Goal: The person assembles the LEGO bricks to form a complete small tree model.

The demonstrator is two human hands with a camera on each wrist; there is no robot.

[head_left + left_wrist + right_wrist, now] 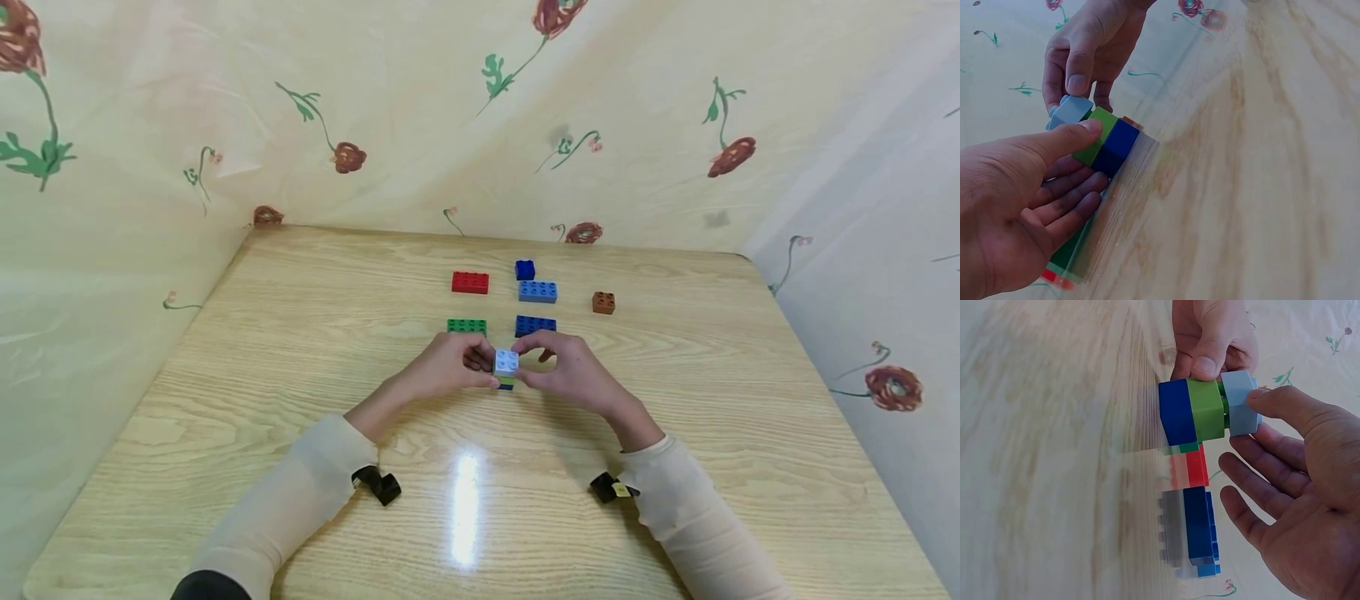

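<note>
Three toy building bricks form a small upright stack between the two hands, seen in all views. A dark blue brick (1177, 412) is at the bottom, with a lime green brick (1207, 412) on it. On top is a light blue brick (506, 360); the right wrist view shows a narrow gap with studs between it and the green one. My left hand (453, 365) pinches the lime green brick, its thumb (1075, 137) across that brick's side. From the other side, my right hand (572, 375) pinches the light blue brick between thumb and fingers.
Behind the hands on the wooden table (315, 308) lie a red brick (470, 283), a green brick (467, 326), a long dark blue brick (536, 324), a medium blue brick (537, 292) and a small blue brick (525, 270). A brown brick (603, 302) lies farther right. Flowered sheeting (420, 108) surrounds the table.
</note>
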